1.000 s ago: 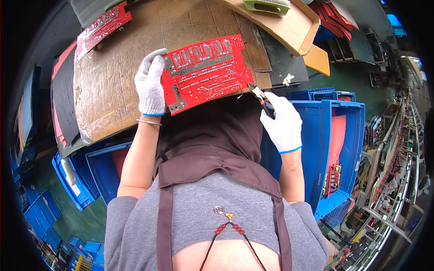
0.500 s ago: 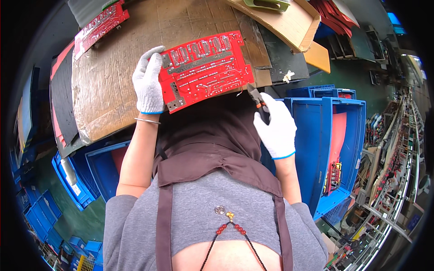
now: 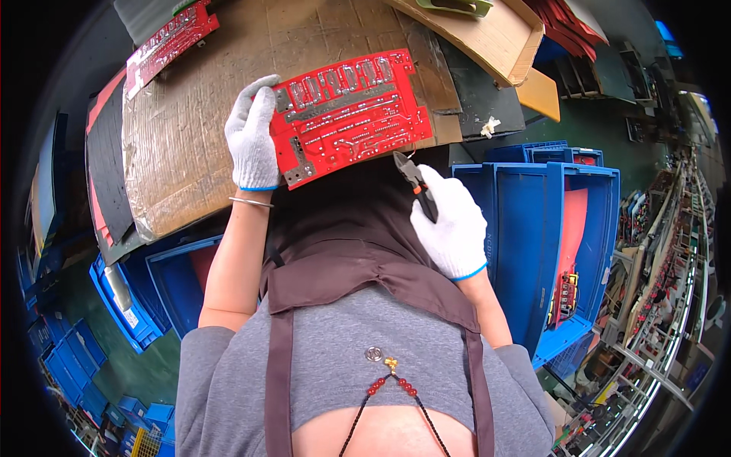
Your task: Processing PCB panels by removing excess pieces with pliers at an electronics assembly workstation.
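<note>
A red circuit board (image 3: pixel 350 114), its soldered side facing up, is held by its left end in my gloved left hand (image 3: pixel 253 135). The thumb and fingers close on that edge, and the board tilts over the near edge of a cardboard-covered table. My right hand (image 3: pixel 454 221), also in a white glove, grips a pair of cutting pliers (image 3: pixel 416 183) with dark jaws and black and orange handles. The jaws point up and left, just below the board's near right edge. A thin light-coloured bit shows by their tip; whether they touch the board I cannot tell.
Cardboard (image 3: pixel 183 145) covers the table. Another red board (image 3: pixel 171 42) lies at the far left. An open cardboard box (image 3: pixel 487 34) stands at the far right, near white scraps (image 3: pixel 490 126). Blue crates (image 3: pixel 525 251) stand at my right, and a blue bin (image 3: pixel 179 286) at my left.
My right hand has moved left and slightly down with the pliers, from the board's right corner to below its near edge. The board has shifted only slightly in my left hand.
</note>
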{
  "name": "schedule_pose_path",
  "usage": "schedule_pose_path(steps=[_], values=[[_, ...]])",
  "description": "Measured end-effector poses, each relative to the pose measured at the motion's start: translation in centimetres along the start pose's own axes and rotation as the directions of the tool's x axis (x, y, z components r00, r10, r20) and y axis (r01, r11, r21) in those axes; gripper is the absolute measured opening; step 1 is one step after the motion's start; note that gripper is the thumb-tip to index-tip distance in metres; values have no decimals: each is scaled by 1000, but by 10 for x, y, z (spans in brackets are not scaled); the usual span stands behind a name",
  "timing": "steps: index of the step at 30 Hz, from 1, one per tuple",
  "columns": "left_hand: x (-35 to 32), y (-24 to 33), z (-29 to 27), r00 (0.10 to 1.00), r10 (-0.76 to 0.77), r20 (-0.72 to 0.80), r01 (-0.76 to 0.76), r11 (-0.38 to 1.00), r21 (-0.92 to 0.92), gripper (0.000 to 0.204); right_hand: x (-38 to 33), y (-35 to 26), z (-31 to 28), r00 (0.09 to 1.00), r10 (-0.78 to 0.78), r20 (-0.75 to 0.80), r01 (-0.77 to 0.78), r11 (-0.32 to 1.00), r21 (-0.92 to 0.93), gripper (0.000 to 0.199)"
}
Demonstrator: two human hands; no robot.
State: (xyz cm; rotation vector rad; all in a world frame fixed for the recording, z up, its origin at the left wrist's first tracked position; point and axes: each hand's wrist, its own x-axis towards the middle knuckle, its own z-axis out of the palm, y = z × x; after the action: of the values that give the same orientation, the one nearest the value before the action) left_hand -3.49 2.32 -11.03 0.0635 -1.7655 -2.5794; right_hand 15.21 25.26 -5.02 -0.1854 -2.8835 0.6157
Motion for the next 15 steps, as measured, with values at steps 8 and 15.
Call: schedule_pose_path(steps=[8,15], values=[[2,-3,0,1000,17,9,-17,1000,8,24,-4,16,7,991,131,-4,-131,991,0,52],[0,-1,1,1000,13,-11,-13,1000,-12,24,0,0,8,994,101,27,-100,994,-34,52]])
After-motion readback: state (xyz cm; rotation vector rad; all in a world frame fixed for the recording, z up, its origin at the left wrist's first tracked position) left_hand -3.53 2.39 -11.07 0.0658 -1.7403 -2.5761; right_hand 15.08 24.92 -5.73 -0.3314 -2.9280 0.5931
